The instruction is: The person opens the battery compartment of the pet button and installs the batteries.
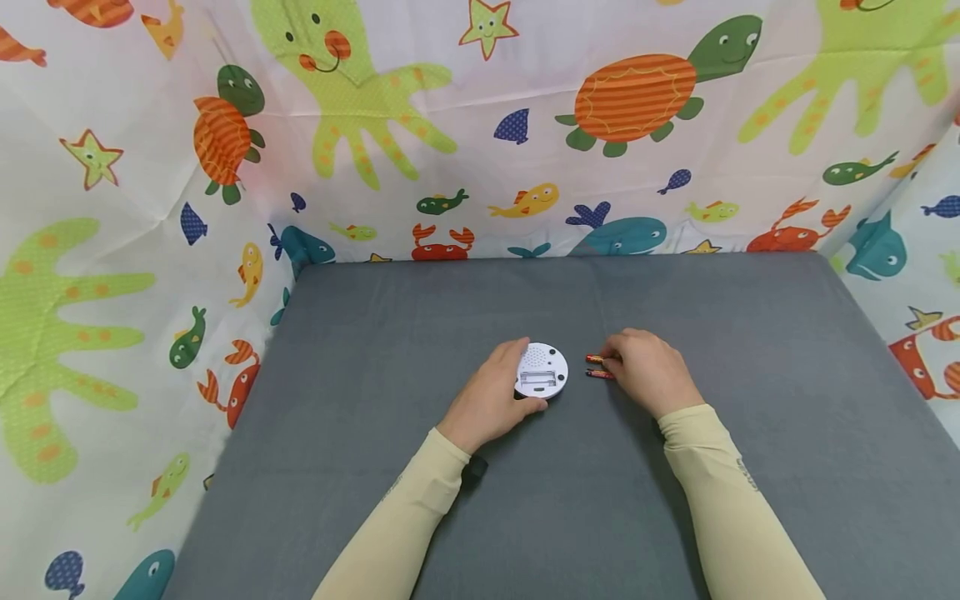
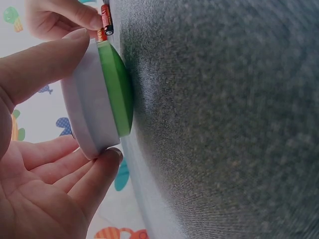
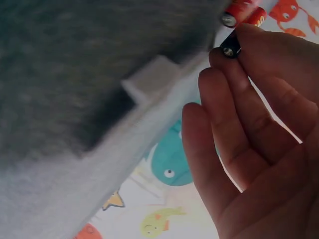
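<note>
My left hand (image 1: 495, 394) grips a round white device (image 1: 551, 360) by its edge, fingers on the far side and thumb on the near side. Its back faces up, showing speaker holes and an uncovered battery compartment (image 1: 537, 379). In the left wrist view a green face (image 2: 117, 92) points down toward the cloth. To the right of the device, my right hand (image 1: 651, 371) pinches a small red battery (image 1: 595, 359) between thumb and forefinger; its dark end (image 3: 230, 50) shows in the right wrist view. A second red battery (image 1: 600, 374) lies close beside it.
Grey cloth (image 1: 360, 433) covers the tabletop. A curtain (image 1: 480, 108) printed with sea animals stands along the back and both sides. In the right wrist view, a small whitish block (image 3: 152, 79) appears blurred on the cloth near the right fingers.
</note>
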A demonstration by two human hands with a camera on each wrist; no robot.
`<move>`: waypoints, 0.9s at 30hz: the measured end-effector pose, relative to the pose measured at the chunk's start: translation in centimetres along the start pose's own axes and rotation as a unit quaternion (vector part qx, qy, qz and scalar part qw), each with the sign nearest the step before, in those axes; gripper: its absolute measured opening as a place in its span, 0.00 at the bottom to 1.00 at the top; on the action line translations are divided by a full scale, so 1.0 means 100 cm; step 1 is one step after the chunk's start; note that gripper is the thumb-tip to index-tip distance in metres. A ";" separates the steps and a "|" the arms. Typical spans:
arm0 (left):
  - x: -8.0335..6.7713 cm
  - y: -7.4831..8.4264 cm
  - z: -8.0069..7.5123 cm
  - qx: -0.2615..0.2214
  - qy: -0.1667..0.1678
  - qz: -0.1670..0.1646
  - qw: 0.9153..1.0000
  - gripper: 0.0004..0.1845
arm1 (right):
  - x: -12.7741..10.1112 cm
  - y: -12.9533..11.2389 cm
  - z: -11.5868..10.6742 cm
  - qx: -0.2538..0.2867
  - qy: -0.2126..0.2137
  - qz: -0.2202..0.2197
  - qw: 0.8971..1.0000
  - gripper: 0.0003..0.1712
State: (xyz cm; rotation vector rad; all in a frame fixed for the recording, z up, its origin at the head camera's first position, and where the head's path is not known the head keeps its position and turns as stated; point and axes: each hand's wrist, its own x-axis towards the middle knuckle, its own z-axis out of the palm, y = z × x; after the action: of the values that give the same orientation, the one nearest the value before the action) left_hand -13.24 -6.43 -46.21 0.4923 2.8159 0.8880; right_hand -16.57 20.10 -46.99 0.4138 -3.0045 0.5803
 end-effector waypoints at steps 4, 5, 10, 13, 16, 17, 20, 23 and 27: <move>0.000 0.000 -0.001 0.001 0.000 0.000 1.000 0.51 | -0.001 -0.011 -0.008 0.003 0.009 -0.010 1.000 0.04; 0.001 -0.001 -0.001 0.001 0.001 0.001 1.000 0.51 | -0.001 -0.015 -0.011 0.006 0.016 -0.015 1.000 0.04; 0.001 -0.002 0.000 0.008 0.006 0.008 1.000 0.51 | -0.004 -0.038 -0.017 0.026 0.044 -0.057 0.997 0.05; 0.001 -0.003 0.000 0.009 0.006 0.012 1.000 0.51 | -0.007 -0.050 -0.012 0.032 0.047 -0.080 0.995 0.05; 0.000 -0.003 0.000 0.005 0.003 0.016 1.000 0.51 | -0.009 -0.060 -0.005 0.029 0.050 -0.097 0.994 0.04; 0.000 -0.004 0.000 0.003 0.003 0.017 1.000 0.51 | -0.009 -0.062 -0.003 0.027 0.052 -0.102 0.993 0.05; -0.001 -0.004 0.000 0.000 0.003 0.021 1.000 0.51 | -0.010 -0.069 0.002 0.022 0.058 -0.122 0.991 0.05; -0.001 -0.004 -0.001 -0.005 0.004 0.024 1.000 0.51 | -0.010 -0.073 0.007 0.019 0.065 -0.139 0.988 0.06; 0.000 -0.005 -0.001 -0.007 0.003 0.025 1.000 0.51 | -0.010 -0.076 0.010 0.019 0.077 -0.146 0.986 0.06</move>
State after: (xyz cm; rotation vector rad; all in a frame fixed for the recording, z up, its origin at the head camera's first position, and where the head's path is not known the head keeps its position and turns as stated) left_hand -13.36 -6.89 -46.41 0.5618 2.8117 0.9185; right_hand -13.50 13.16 -45.29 0.7575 -2.7200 0.6106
